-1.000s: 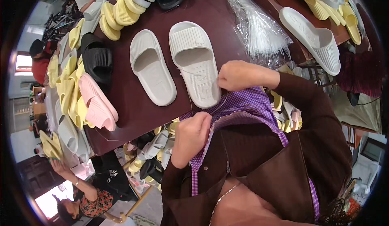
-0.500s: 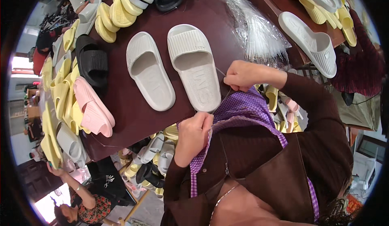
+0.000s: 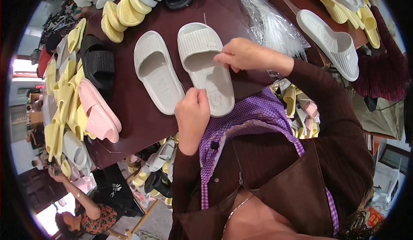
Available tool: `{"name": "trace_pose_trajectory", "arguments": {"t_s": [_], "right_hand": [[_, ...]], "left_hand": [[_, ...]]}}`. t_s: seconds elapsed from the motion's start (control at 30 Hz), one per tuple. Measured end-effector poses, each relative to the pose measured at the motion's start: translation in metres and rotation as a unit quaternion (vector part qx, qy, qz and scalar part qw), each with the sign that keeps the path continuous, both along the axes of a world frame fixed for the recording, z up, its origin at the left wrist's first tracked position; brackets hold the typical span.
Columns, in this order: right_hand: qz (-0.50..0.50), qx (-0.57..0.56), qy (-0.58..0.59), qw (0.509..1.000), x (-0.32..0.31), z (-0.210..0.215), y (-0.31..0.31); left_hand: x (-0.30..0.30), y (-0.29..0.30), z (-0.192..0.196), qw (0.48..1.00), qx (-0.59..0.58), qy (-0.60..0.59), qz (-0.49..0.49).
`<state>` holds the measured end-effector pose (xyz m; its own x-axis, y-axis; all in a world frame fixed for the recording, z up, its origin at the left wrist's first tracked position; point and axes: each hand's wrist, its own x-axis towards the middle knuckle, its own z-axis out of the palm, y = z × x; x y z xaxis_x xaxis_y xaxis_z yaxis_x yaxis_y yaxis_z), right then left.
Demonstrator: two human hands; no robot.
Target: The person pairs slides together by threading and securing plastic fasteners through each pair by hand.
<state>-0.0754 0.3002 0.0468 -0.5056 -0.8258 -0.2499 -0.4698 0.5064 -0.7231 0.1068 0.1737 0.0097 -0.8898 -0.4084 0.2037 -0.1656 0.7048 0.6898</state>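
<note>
Two light grey slide sandals lie side by side on the dark red table, soles down, toes pointing away from me. Over the footbed of the right grey sandal (image 3: 220,98), my right hand (image 3: 236,56) is closed in a pinch beside the strap. Closed too, my left hand (image 3: 193,111) is at that sandal's inner edge, near the heel. Whatever the fingers hold is too thin or hidden to make out. The left grey sandal (image 3: 165,96) lies just left of my left hand. A thin pale strand (image 3: 204,19) shows beyond the right sandal's toe.
Pink (image 3: 98,111) and black slides (image 3: 97,61) lie left, beside stacked yellow ones (image 3: 112,23). A clear bag of thin white strips (image 3: 275,33) lies far right, near another grey slide (image 3: 329,42). At the lower left, a person (image 3: 92,210) reaches toward slides.
Both hands have moved away from me, from beside the right grey sandal's heel to over its footbed. The strands seen earlier by my right hand no longer show there.
</note>
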Motion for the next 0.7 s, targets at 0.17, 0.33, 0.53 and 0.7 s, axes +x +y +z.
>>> {"name": "trace_pose_trajectory", "arguments": {"t_s": [0.17, 0.33, 0.53, 0.7], "right_hand": [[-0.052, -0.072, 0.088, 0.992, -0.042, -0.004, -0.013], [-0.098, -0.028, 0.143, 0.984, -0.090, -0.022, -0.050], [-0.070, -0.144, 0.267, 0.950, -0.104, -0.076, -0.084], [-0.062, -0.206, 0.244, 0.946, -0.071, -0.055, -0.089]], "left_hand": [[-0.012, -0.003, 0.004, 1.000, 0.006, 0.018, 0.019], [-0.020, -0.004, 0.005, 0.999, 0.029, 0.004, 0.023], [-0.013, -0.015, 0.006, 0.994, 0.108, 0.005, 0.015], [0.002, -0.041, 0.001, 0.981, 0.192, -0.002, -0.006]]}}
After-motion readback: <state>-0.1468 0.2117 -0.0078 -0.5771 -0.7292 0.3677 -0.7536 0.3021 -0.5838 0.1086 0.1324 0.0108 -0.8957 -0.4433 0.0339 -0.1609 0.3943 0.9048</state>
